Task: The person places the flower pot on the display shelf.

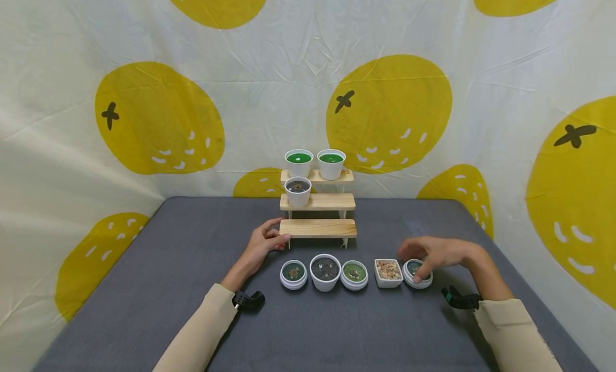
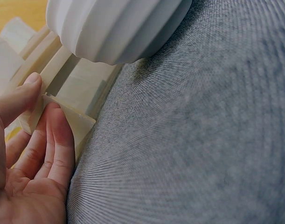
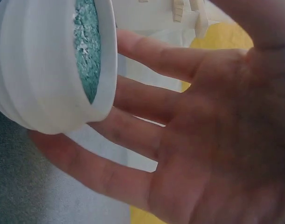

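My left hand [image 1: 269,240] pinches the left end of the lowest step of a three-step wooden display stand [image 1: 317,229], thumb on top and fingers against the side support [image 2: 79,123]. My right hand [image 1: 440,253] reaches around a ribbed white pot [image 1: 417,281] with blue-green filling [image 3: 87,49]. Its fingers stretch fairly straight behind the pot, while the thumb overlaps the rim in the head view. Beside that pot stands a square white pot [image 1: 388,269] of tan pebbles. Two green-filled white cups [image 1: 299,169] sit on the top step, and one dark-filled cup [image 1: 298,196] on the middle step.
Left of the pebble pot, on the grey table [image 1: 337,329], stand a ribbed pot with dark green filling [image 1: 293,284], a cup with dark grey filling [image 1: 325,284] and a ribbed pot with light green filling [image 1: 354,284]. A yellow-patterned white cloth [image 1: 269,110] hangs behind.
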`<state>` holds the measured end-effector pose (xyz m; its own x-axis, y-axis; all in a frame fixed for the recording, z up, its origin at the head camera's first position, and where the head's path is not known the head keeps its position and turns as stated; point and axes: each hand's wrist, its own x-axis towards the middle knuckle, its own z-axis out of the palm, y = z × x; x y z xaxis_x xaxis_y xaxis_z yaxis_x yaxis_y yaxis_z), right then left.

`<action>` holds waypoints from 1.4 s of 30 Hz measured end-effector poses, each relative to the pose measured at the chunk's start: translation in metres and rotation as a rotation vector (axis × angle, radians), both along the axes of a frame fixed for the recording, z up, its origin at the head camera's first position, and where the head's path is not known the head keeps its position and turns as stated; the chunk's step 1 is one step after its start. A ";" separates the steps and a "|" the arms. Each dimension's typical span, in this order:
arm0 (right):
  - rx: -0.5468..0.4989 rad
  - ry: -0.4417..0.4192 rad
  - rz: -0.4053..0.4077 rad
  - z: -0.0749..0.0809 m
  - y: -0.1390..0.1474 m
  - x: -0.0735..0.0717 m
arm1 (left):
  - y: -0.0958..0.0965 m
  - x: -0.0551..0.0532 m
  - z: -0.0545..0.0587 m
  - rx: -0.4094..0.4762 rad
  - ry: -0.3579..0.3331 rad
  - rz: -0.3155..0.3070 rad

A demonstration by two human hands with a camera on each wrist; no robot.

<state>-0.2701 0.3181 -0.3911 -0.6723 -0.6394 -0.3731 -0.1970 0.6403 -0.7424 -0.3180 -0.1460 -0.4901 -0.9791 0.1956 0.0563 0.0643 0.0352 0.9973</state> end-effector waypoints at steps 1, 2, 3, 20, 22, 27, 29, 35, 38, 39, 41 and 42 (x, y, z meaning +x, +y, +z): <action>0.013 -0.008 -0.003 0.001 0.001 0.000 | 0.000 0.000 0.000 0.000 0.000 -0.001; 0.023 -0.018 -0.009 0.001 0.001 0.001 | 0.000 0.000 0.000 0.000 0.000 0.000; 0.029 -0.028 -0.015 0.002 0.002 0.001 | 0.000 0.000 0.001 0.000 0.000 0.000; 0.068 -0.051 -0.079 0.000 0.008 0.003 | 0.001 0.001 0.000 0.001 0.005 0.000; 0.077 -0.043 -0.078 0.000 0.008 0.003 | 0.001 0.001 0.000 -0.001 0.009 -0.002; 0.081 -0.004 -0.068 0.000 0.009 0.001 | 0.001 0.001 0.000 -0.001 0.009 -0.002; 0.077 0.015 -0.062 0.000 0.010 0.000 | 0.001 0.001 0.000 -0.001 0.006 -0.002; 0.080 0.005 -0.061 0.001 0.010 0.001 | 0.000 0.001 0.001 -0.002 0.004 -0.004; 0.097 -0.026 -0.064 0.002 0.006 0.003 | 0.000 0.001 0.001 0.000 0.002 -0.002; 0.108 -0.031 -0.066 0.001 0.004 0.004 | 0.000 0.001 0.000 0.001 0.002 -0.003; 0.133 -0.022 -0.064 0.002 0.001 0.005 | 0.000 0.001 0.000 0.003 0.000 -0.003; 0.148 -0.013 -0.063 0.002 0.000 0.005 | 0.000 0.001 0.000 0.003 0.000 -0.003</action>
<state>-0.2647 0.3178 -0.3895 -0.7039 -0.5336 -0.4689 -0.1445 0.7539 -0.6409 -0.3168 -0.1455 -0.4902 -0.9785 0.1985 0.0566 0.0642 0.0316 0.9974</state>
